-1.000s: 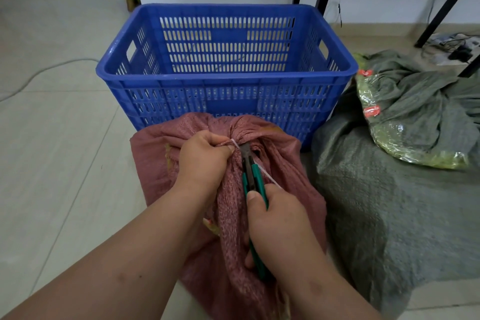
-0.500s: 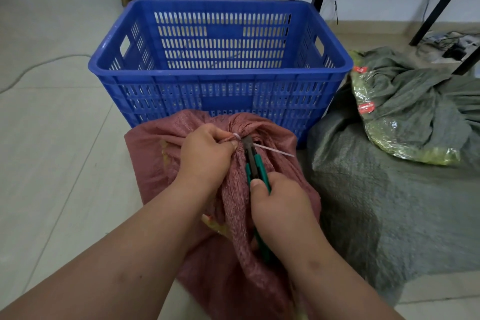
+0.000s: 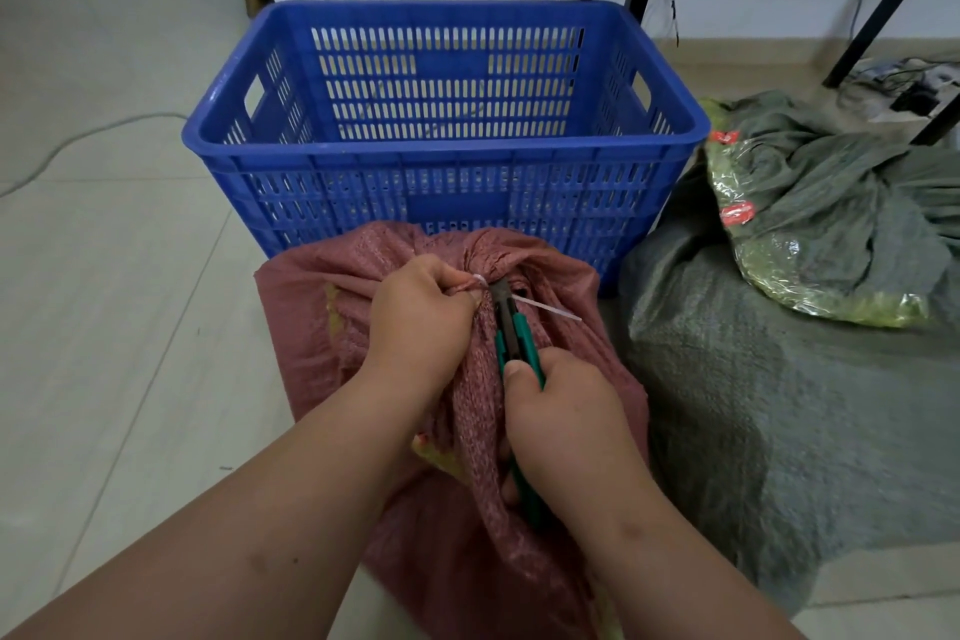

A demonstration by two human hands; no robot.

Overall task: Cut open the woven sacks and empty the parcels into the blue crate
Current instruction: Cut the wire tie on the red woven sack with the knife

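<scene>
A red woven sack point(image 3: 322, 327) lies on the floor just in front of the blue crate point(image 3: 447, 156), its neck bunched and tied with a white zip tie point(image 3: 545, 308). My left hand point(image 3: 415, 322) grips the gathered neck of the sack beside the tie. My right hand point(image 3: 566, 411) holds green-handled cutters point(image 3: 511, 327), whose dark jaws sit at the tie. Inside the crate I see no parcels.
A large grey-green woven sack point(image 3: 769, 405) stands to the right, touching the crate. On it lies an opened grey sack point(image 3: 831, 203) with a green plastic-wrapped parcel point(image 3: 779, 255). Black table legs point(image 3: 883, 0) and cables are at the back right; a cord point(image 3: 78, 140) crosses the floor at left.
The view shifted slightly; both hands stay on the sack's neck, and the zip tie's loose end has swung out to the right of the cutter jaws.
</scene>
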